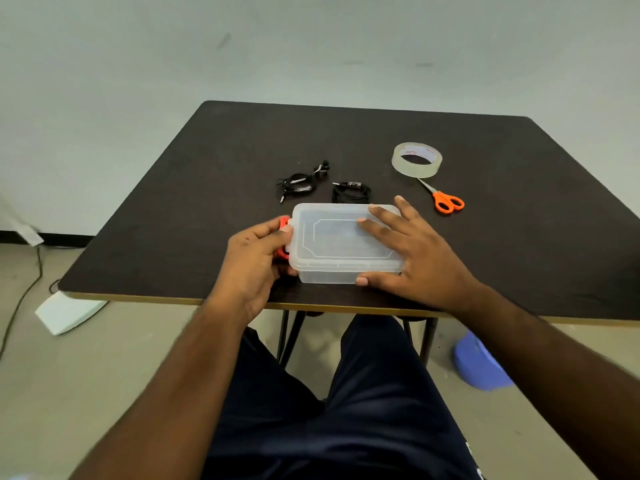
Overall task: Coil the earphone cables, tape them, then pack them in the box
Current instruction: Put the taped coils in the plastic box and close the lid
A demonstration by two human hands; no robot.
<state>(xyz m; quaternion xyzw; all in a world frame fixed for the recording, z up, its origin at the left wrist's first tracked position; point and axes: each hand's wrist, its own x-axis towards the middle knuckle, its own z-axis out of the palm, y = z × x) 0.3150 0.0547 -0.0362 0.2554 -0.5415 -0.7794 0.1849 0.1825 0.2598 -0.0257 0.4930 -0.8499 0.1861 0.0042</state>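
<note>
Sitting near the front edge of the dark worktop [173,209], the translucent plastic box [341,244] has its lid on. The left hand [254,259] curls around the box's left end, fingers [277,233] closed on the orange latch [284,224], which is mostly hidden. The right hand [412,252] lies flat over the lid's right side, fingers spread, thumb on the front wall. Two coiled black earphone cables [299,183] [351,192] lie just behind the box; whether they are taped is hard to make out. The tape roll [417,164] and orange-handled scissors [445,199] lie to the right.
</note>
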